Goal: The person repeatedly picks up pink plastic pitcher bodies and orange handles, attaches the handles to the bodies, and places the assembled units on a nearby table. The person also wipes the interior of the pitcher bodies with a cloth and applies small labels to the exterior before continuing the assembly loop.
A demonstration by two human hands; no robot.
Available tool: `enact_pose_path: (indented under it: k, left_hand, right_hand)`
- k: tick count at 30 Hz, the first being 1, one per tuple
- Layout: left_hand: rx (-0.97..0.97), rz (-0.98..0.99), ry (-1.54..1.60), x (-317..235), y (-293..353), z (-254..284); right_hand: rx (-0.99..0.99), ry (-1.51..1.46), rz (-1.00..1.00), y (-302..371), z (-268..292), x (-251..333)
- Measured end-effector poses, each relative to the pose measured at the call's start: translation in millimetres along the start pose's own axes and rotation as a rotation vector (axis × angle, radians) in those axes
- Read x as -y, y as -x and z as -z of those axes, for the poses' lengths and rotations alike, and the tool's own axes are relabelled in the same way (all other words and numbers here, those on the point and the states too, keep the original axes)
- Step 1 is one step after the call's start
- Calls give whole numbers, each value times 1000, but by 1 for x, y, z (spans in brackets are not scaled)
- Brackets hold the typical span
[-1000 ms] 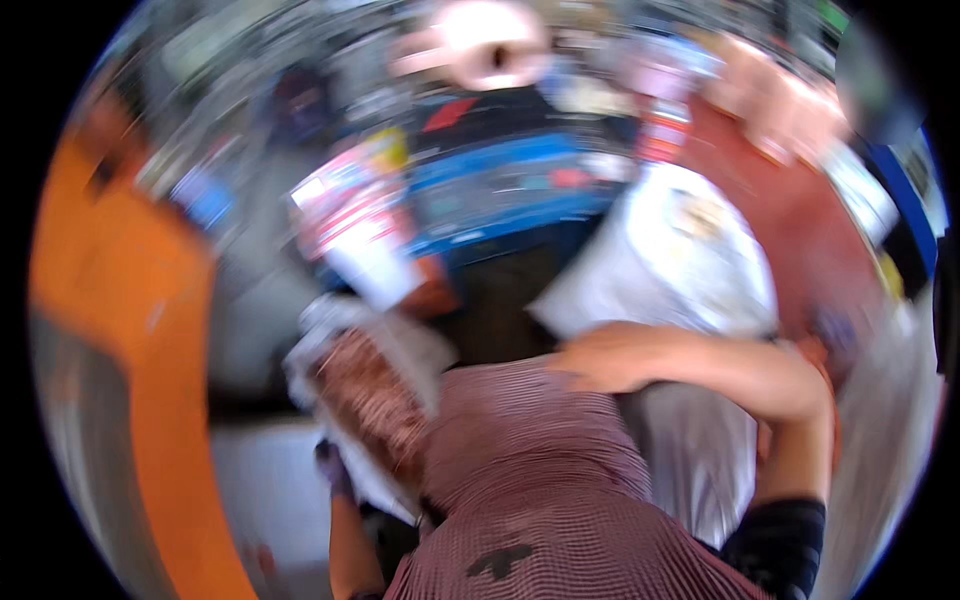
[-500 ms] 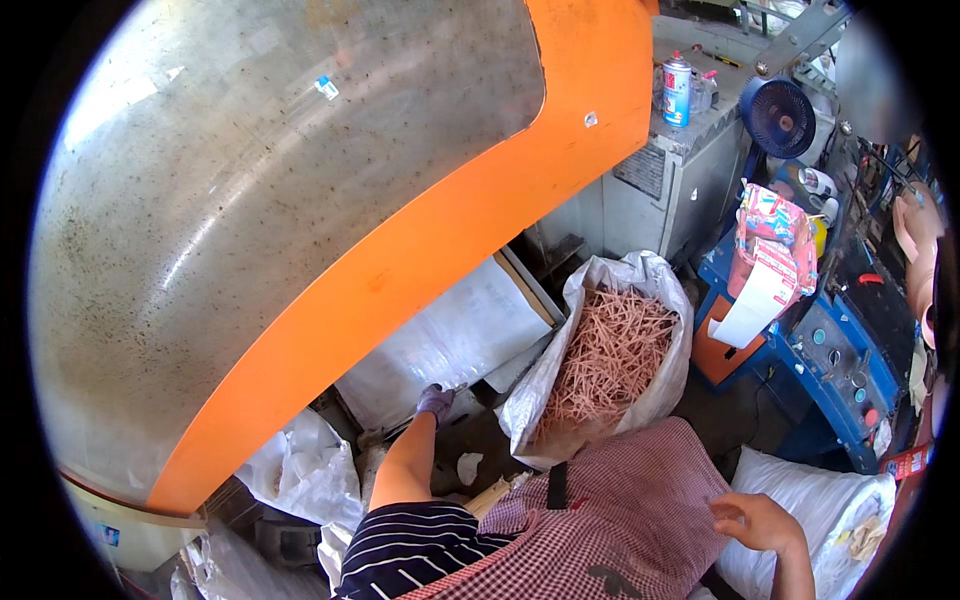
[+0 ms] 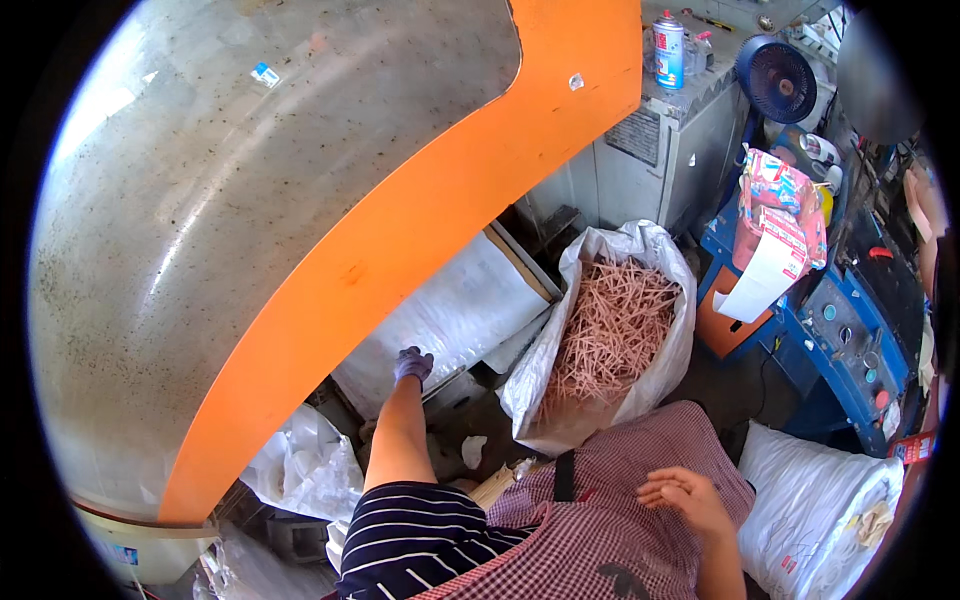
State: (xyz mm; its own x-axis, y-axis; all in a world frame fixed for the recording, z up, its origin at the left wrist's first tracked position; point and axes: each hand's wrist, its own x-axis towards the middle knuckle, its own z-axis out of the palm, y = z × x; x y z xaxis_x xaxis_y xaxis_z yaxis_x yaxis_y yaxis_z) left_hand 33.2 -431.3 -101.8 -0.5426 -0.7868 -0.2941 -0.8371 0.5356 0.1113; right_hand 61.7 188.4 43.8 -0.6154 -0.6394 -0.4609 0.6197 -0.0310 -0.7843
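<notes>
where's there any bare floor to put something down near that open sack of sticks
One dark floor patch lies between the sack of sticks, the blue control cabinet and the white sack. Left of it, around the left hand, white bags crowd the floor.

Blue fan [image 3: 778,78], spray can [image 3: 668,50] — orange-rimmed drum [image 3: 420,220]

Sacks [image 3: 610,330] on dark floor [image 3: 735,385]

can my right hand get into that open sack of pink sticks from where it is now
Probably yes. The right hand rests bare on the checked apron, and the sack of pink sticks stands open just ahead with nothing between them.
</notes>
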Motion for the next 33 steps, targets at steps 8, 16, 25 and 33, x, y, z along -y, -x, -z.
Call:
enact_pose_path:
  k: [8,16,25,33]
  left_hand:
    - [136,-26,-69,27,19,-54]
    - [159,-43,-43,29,42,-54]
    - [148,-33,-18,24,25,-59]
    - [147,-105,-95,60,5,-81]
  right_hand:
    - [-93,99,-81,-30,-13,-55]
    - [-124,96,-74,-34,-7,-62]
    - [-174,21,-48,-32,-7,-70]
    - [-208,-38,-48,-25,-4,-78]
